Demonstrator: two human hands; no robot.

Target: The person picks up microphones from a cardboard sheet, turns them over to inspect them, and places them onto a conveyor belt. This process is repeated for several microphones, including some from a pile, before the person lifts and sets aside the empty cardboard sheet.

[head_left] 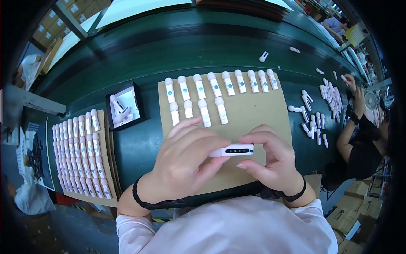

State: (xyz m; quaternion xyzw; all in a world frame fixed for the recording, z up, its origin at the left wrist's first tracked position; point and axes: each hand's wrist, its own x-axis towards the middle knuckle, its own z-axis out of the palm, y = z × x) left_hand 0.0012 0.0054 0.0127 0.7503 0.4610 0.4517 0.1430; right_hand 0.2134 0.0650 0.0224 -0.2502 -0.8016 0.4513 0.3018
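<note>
Nearest the camera, both hands meet over the near edge of a cardboard sheet (262, 114). The left hand (184, 163) is curled around one end of a small white device (232, 150), thumb beneath and fingers arched over the top; the right hand (270, 158) pinches the other end between thumb and fingertips. The device lies level between them, just above the cardboard, its dark oblong panel facing up. Judged from its size and the ease of the fingertip hold, it is light and rigid, a hard plastic shell that will not flex. The smooth, glossy surface looks apt to slip under a loose pinch, and the dark panel would likely mark or scratch, so the sound hold is on the plain white sides and ends, clear of the panel, as both hands now have it. A dark band sits on each wrist. Farther along the cardboard, like devices (220, 86) lie in two rows, rounded heads away from the person, each apart from its neighbour. To the left, a second sheet (111, 169) carries a denser batch (80, 152) in close ranks, and a small black tray (137, 108) with a white lining holds a few loose pieces. All rest on a dark green belt (169, 51). At far right, more units (330, 97) lie scattered before another worker's hand (350, 80).
</note>
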